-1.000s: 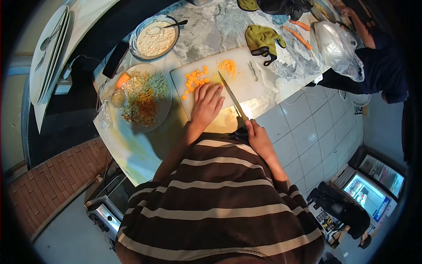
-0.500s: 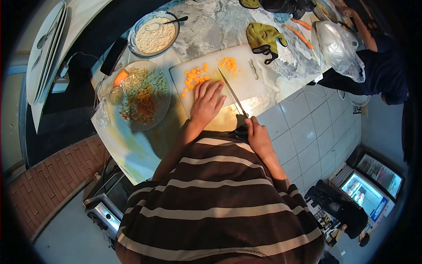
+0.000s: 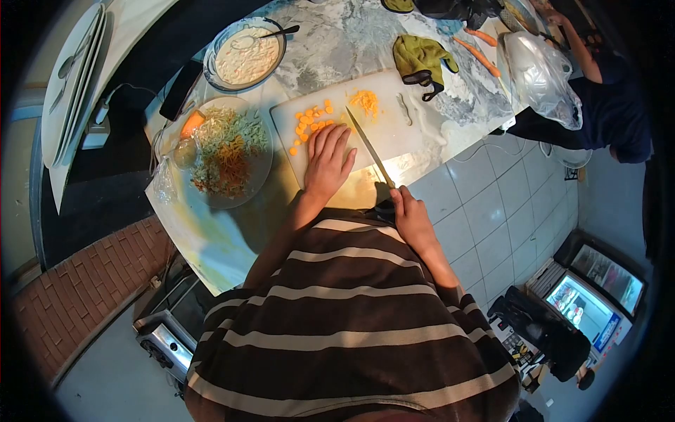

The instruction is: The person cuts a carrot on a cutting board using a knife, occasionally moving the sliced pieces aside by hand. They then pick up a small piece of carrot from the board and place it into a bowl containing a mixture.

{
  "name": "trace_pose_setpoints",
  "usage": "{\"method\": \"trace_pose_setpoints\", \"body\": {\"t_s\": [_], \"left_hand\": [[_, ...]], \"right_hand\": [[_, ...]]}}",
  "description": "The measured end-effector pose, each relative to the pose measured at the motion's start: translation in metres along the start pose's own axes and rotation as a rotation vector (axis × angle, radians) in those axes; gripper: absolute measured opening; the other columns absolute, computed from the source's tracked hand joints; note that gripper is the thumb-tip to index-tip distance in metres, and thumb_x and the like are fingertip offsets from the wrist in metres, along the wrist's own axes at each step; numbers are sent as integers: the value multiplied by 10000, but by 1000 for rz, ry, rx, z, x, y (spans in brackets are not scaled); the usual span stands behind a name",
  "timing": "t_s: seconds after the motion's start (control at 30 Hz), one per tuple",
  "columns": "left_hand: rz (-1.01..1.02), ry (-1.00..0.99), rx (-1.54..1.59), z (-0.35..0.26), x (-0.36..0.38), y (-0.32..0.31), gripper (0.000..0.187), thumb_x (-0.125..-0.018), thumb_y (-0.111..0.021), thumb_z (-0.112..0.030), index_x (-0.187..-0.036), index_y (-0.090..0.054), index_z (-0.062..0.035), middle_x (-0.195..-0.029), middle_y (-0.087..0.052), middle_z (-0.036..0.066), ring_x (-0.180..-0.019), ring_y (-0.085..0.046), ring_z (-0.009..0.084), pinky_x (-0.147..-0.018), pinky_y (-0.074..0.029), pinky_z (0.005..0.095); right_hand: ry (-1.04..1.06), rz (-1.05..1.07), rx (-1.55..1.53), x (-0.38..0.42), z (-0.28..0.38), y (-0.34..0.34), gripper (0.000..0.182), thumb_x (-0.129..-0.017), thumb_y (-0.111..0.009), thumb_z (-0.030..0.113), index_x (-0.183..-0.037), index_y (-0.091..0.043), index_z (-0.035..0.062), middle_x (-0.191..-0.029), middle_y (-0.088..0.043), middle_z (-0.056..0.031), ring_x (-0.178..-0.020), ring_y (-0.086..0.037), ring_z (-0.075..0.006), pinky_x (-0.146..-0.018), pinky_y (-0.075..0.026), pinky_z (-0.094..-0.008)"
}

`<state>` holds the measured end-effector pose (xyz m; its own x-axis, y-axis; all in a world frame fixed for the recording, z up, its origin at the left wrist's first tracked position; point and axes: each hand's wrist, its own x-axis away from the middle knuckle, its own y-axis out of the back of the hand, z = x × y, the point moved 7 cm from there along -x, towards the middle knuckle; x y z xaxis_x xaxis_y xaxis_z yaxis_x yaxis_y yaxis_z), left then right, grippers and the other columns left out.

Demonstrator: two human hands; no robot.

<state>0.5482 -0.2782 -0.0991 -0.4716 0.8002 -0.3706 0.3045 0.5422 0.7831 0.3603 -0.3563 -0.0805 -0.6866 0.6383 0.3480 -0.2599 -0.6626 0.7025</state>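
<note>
On the white cutting board, several round carrot slices lie to the left, and a small heap of shredded carrot sits nearer the top. My left hand rests palm down on the board, fingers stretched out and thumb apart. Its fingertips touch or cover the lowest slices; whether anything is under them is hidden. My right hand is closed around the handle of a long kitchen knife. The blade slants up and left across the board, its tip just below the shredded carrot, apart from my left hand.
Left of the board stands a plate of shredded vegetables. Behind it are a bowl of creamy mixture with a spoon and a dark phone. Green gloves, whole carrots and a plastic bag lie right, near another person.
My left hand has shifted slightly left, its fingers drawing away from the blade towards the round slices. The knife and my right hand have barely moved.
</note>
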Motion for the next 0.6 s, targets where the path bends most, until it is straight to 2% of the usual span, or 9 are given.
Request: {"method": "trace_pose_setpoints", "body": {"t_s": [0.27,0.6], "left_hand": [[17,-30,-98,-5,1,-2,418,-922,-609,-277,-1285,-593,-71,-1334,-546,91,-1292,-444,281,-1112,-287,488],[-63,-7,-34,1,3,2,373,-894,-640,-231,-1196,-615,-14,-1288,-568,95,-1260,-468,296,-1093,-320,488]], "right_hand": [[-28,11,-8,-1,-10,-4,385,-1049,-423,346,-961,-534,-12,-723,-598,-324,-756,-571,-545,-626,-436,-608],[5,-1,-8,-1,-2,-3,390,-1049,-425,344,-951,-540,-15,-723,-601,-326,-745,-578,-538,-611,-438,-601]]}}
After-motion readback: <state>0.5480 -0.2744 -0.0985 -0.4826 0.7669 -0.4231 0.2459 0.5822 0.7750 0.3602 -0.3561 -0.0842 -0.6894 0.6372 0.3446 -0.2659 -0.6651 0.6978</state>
